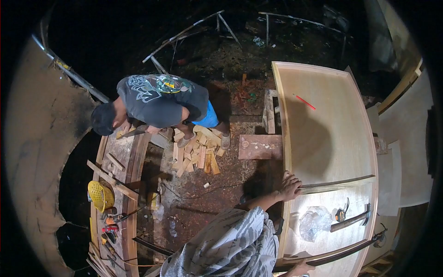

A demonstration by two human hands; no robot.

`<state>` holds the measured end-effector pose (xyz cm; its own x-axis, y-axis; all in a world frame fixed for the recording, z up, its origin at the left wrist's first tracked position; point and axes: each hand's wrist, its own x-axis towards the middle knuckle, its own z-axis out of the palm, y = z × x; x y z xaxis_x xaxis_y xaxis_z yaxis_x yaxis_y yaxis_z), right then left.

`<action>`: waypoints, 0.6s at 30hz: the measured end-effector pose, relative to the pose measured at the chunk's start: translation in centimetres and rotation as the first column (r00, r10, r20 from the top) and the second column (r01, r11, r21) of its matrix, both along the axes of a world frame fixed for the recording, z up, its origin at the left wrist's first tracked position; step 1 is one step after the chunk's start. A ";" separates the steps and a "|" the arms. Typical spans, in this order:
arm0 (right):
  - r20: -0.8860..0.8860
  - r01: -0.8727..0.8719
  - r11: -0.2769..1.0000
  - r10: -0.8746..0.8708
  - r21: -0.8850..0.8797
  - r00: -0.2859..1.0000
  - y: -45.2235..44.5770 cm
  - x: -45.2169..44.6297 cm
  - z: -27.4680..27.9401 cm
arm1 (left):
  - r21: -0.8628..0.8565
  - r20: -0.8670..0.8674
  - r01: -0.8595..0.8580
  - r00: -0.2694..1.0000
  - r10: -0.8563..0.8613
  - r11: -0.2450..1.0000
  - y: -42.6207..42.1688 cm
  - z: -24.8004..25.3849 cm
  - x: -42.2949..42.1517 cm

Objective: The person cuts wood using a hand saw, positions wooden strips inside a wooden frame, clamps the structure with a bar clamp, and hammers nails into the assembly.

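Observation:
A large shallow wooden panel with raised edges (332,115) lies in front of me. My left hand (290,185) is closed at its near edge, around the end of a wooden strip (339,185) that crosses the panel. Lower down, my right hand (301,267) is partly cut off by the frame. Its fingers are closed at a second, darker wooden strip (330,256). Between the strips lie a crumpled clear plastic bag (315,223), a tape measure (341,214) and a hammer (350,221). A red pencil (305,102) rests farther up the panel.
Another person (161,101) bends over a workbench (115,152) at the left, holding a handsaw (134,132). A yellow basket (100,196) and several tools stand on that bench. Wood offcuts (200,150) and a cable (184,197) lie on the floor.

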<state>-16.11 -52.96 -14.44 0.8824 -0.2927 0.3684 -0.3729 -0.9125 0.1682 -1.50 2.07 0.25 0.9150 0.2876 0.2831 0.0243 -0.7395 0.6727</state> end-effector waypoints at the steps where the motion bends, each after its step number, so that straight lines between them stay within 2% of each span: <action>1: -0.041 0.039 0.991 -0.034 0.126 0.999 1.7 0.2 2.8 | -0.009 0.008 -0.006 1.000 0.006 1.000 -0.2 -0.6 0.1; 2: -0.084 0.082 0.965 -0.063 0.248 0.994 2.7 0.2 4.2 | -0.018 0.017 -0.011 1.000 0.012 1.000 -0.3 -1.0 0.2; 3: -0.084 0.082 0.965 -0.063 0.248 0.994 2.9 0.1 4.5 | -0.019 0.017 -0.011 1.000 0.011 1.000 -0.3 -0.9 0.2; 5: -0.087 0.023 0.992 -0.012 0.122 0.996 3.3 0.1 4.9 | 0.003 0.062 -0.015 0.998 0.015 1.000 -0.3 -0.7 0.1; 8: -0.118 0.036 0.986 -0.017 0.161 0.993 4.0 0.1 6.2 | 0.034 0.074 -0.013 0.997 0.010 0.999 -0.1 0.0 0.0; 15: -0.036 -0.004 0.991 0.009 0.132 0.999 2.1 0.1 2.9 | 0.061 0.087 -0.017 0.996 0.012 0.998 0.1 0.5 -0.1; 18: -0.036 -0.013 0.975 0.022 0.221 0.999 2.8 0.2 4.3 | 0.010 -0.014 0.008 1.000 -0.008 1.000 0.1 0.6 -0.1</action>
